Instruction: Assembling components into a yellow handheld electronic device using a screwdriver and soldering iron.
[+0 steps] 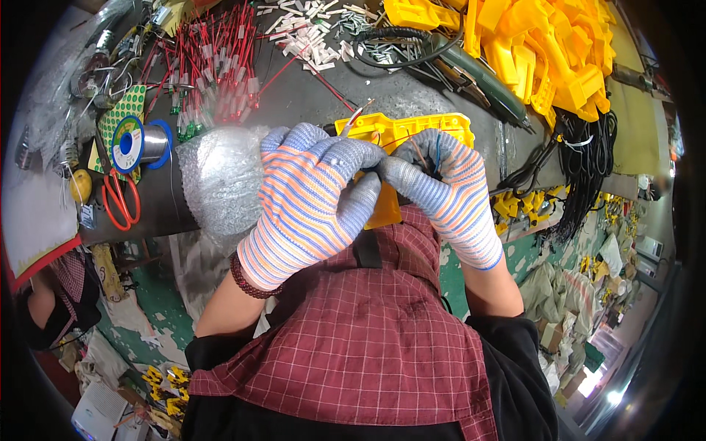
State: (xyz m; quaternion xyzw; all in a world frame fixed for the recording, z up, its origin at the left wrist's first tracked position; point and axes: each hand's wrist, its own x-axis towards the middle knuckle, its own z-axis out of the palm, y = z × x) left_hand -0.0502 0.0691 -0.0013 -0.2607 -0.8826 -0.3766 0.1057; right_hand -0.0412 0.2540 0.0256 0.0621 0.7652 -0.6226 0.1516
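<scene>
Both my hands wear striped knit gloves with grey fingers. They meet over a yellow plastic housing at the near edge of the dark workbench. My left hand is closed, thumb and forefinger pinched together. Against it, my right hand pinches at the same spot, fingers curled. What lies between the fingertips is too small and covered to make out. Thin wires, one of them blue, run by my right fingers over the housing. A red-and-white lead sticks up behind my left fingers. My hands hide much of the housing.
Red wires, white pieces and screws lie at the back. A green-bodied tool lies before piled yellow housings. Black cables hang right. Solder spool, orange-handled scissors and bubble wrap are left.
</scene>
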